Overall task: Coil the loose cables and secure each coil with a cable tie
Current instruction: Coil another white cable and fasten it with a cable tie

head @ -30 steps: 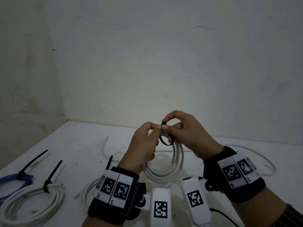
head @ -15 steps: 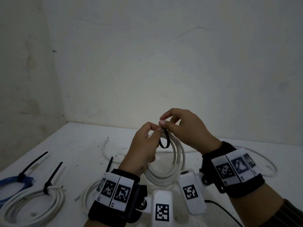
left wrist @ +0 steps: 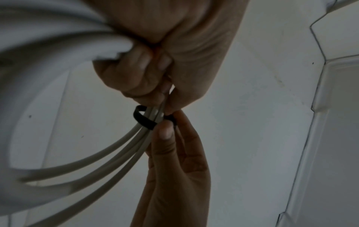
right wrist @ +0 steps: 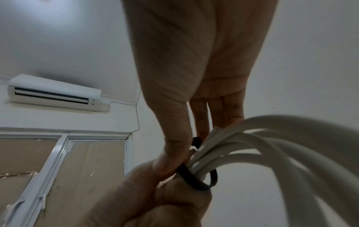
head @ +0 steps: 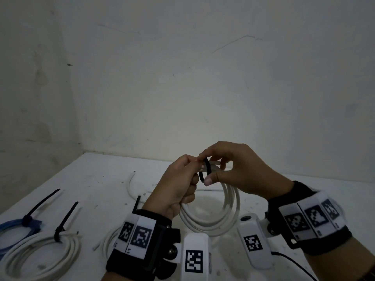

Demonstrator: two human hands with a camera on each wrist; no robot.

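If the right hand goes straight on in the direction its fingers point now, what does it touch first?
Probably the left hand. The right hand points toward it and pinches the black cable tie looped around the white cable coil. Their fingertips look nearly touching at the tie, though depth is unclear.

Both hands were bare. Each wrist had a chunky black strap (head: 142,258) with white tags printed in black square codes, plus a white camera pod (head: 254,241) clipped on. The right one trailed a thin black cable (head: 294,263), and a striped dark sleeve (head: 368,275) peeked in.
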